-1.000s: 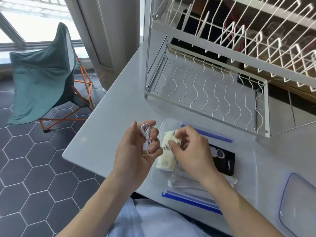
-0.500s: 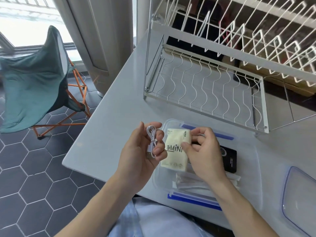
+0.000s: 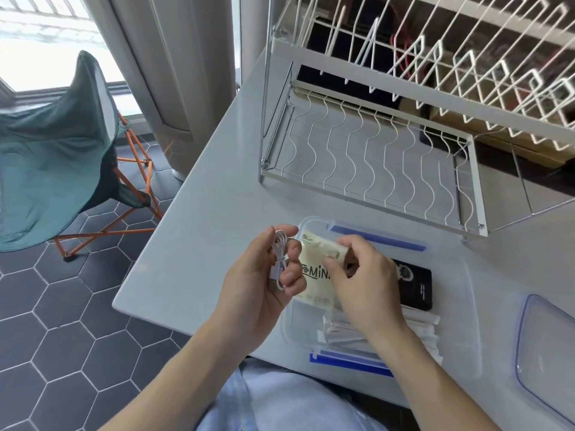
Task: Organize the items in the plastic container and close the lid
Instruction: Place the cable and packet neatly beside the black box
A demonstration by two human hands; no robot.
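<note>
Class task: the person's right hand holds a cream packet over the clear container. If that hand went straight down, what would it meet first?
Probably the black device lying in the plastic container, which sits right under the right hand and its cream packet. Depth is hard to judge from one view.

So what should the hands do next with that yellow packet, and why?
Probably lower the cream packet into the clear container, in the bare corner beside the black device. The right hand pinches it above the box, the wrapped sticks already lie inside, and the left hand holds the coiled white cable; the lid waits.
</note>
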